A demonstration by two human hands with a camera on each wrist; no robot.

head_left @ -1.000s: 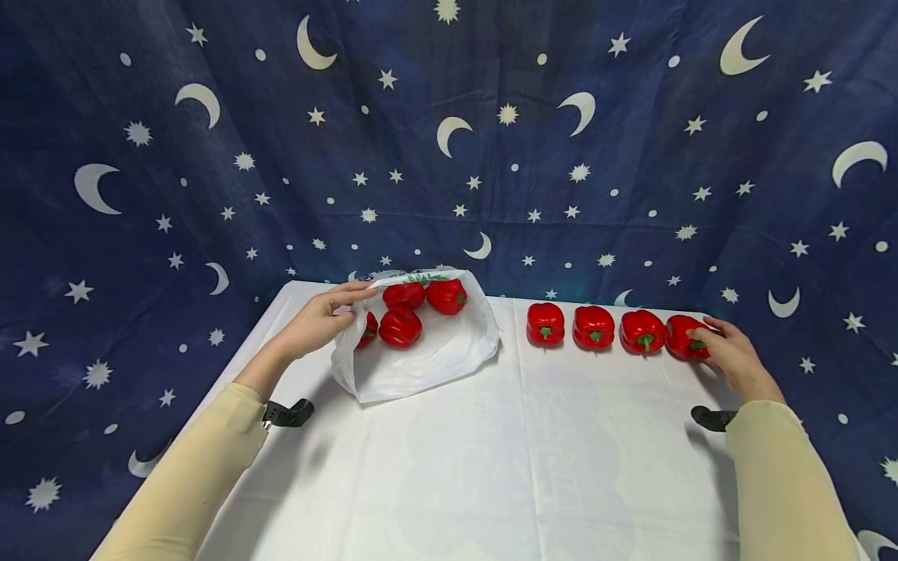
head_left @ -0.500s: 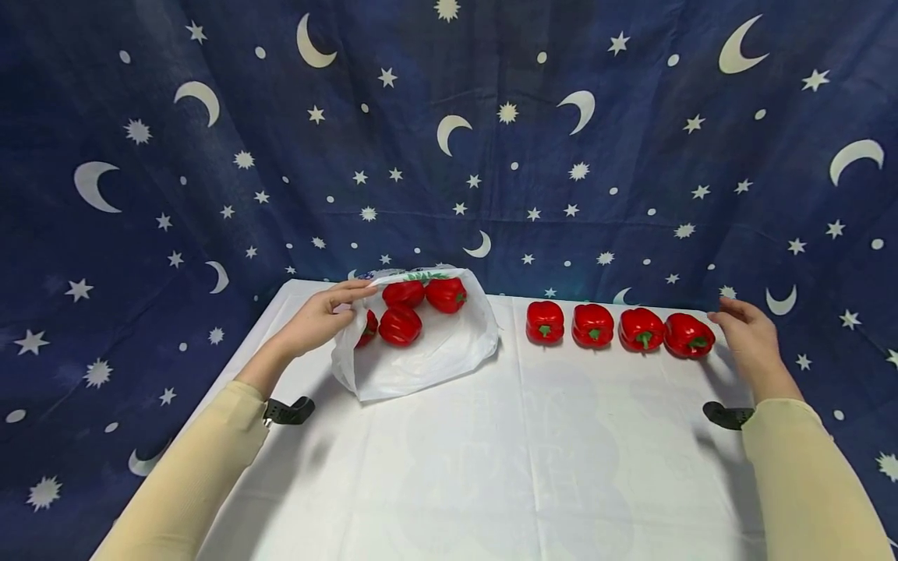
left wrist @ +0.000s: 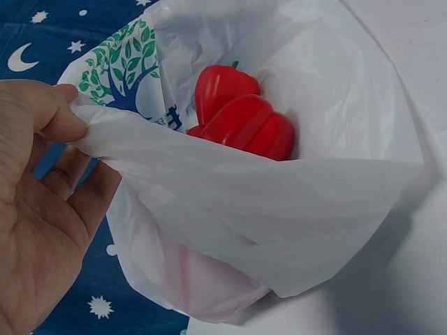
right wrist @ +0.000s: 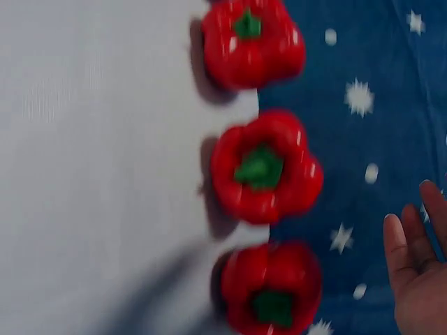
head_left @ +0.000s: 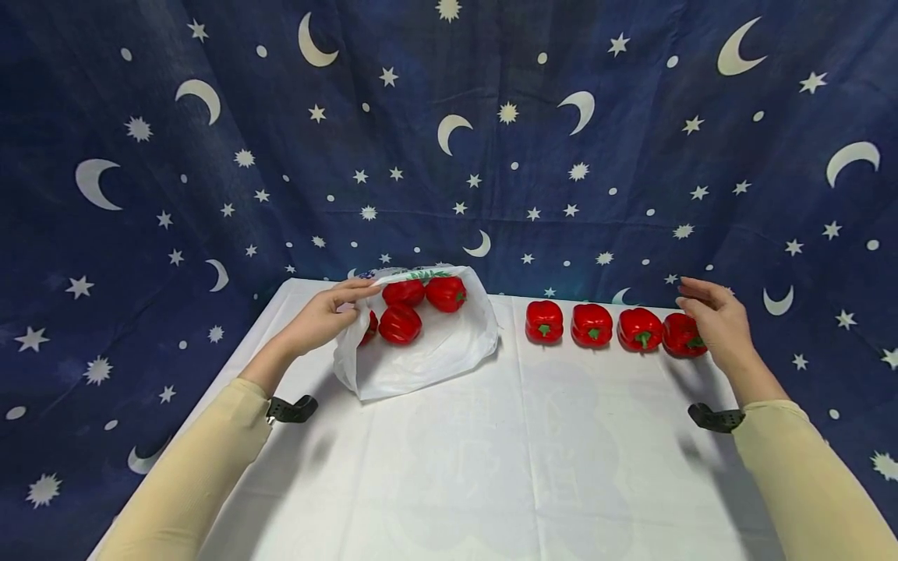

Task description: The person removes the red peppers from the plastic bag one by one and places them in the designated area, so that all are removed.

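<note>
My left hand (head_left: 316,321) pinches the rim of a white plastic bag (head_left: 428,374) between thumb and fingers, holding its mouth up. Inside the bag lie several red bell peppers (head_left: 401,325); the left wrist view shows two clearly, with green leaf print (left wrist: 133,59) on the bag's wall. At the right, my right hand (head_left: 724,327) hovers over the rightmost bell pepper (head_left: 679,333) of a row and partly covers it in the head view. In the right wrist view its fingers (right wrist: 398,244) are extended, apart from the peppers, and hold nothing.
More red bell peppers (head_left: 592,326) stand in the row along the back edge of the white-covered table (head_left: 477,467), stems facing forward. A dark blue curtain (head_left: 505,187) with moons and stars hangs behind. A black strap sits at each wrist.
My right hand let go of the rightmost bell pepper, drew away to the right, then came back left above it. The left hand keeps its hold on the bag.
</note>
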